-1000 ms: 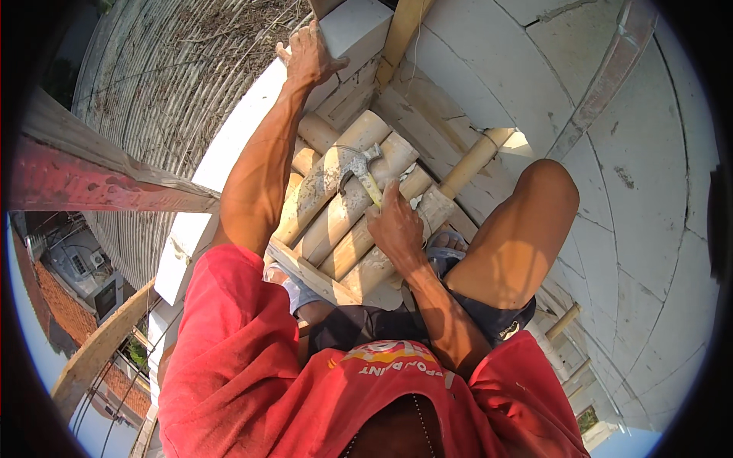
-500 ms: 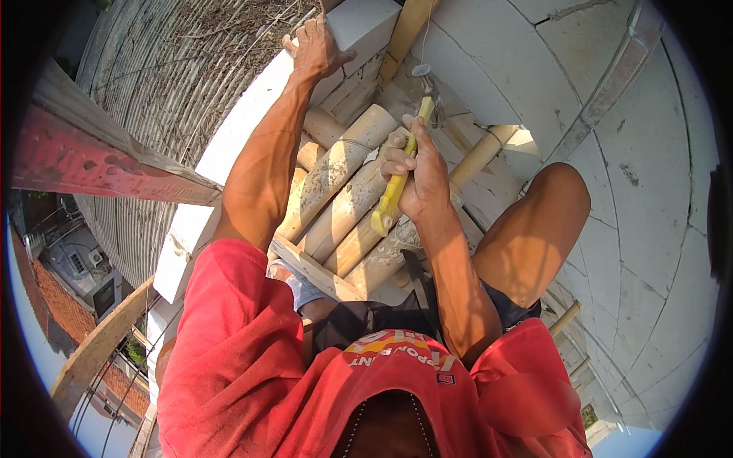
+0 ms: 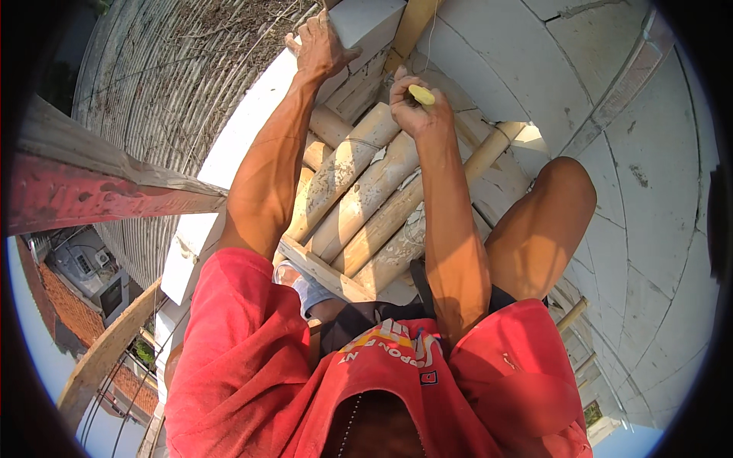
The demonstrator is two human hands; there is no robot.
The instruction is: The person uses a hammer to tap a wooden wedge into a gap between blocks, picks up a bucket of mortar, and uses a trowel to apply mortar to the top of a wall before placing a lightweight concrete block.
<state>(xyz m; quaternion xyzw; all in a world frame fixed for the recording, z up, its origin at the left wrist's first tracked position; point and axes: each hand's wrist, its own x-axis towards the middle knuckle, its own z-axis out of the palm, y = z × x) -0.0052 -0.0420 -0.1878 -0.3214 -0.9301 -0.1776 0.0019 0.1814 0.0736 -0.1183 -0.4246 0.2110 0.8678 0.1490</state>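
My left hand (image 3: pixel 317 47) rests with spread fingers at the top of a white block wall (image 3: pixel 359 19). My right hand (image 3: pixel 412 107) is closed around a hammer (image 3: pixel 421 95) with a yellow handle, raised near a wooden post (image 3: pixel 406 30) at the top centre. The handle's end faces me and the hammer's head is hidden. Under my arms lie several bamboo poles (image 3: pixel 351 191), pale and splattered with mortar, with wire around them and a wooden batten (image 3: pixel 328 271) across their near ends.
A weathered red beam (image 3: pixel 92 191) juts in from the left, above a corrugated roof (image 3: pixel 153 91) with dry debris. A pale block wall (image 3: pixel 641 191) with a metal strip (image 3: pixel 630 69) is at the right. A curved plank (image 3: pixel 99 351), wires and lower tiled roofs (image 3: pixel 72 298) show at bottom left.
My right hand and hammer have risen from over the poles toward the post, and the handle has turned end-on to me. My left hand stays on the wall, shifted very slightly.
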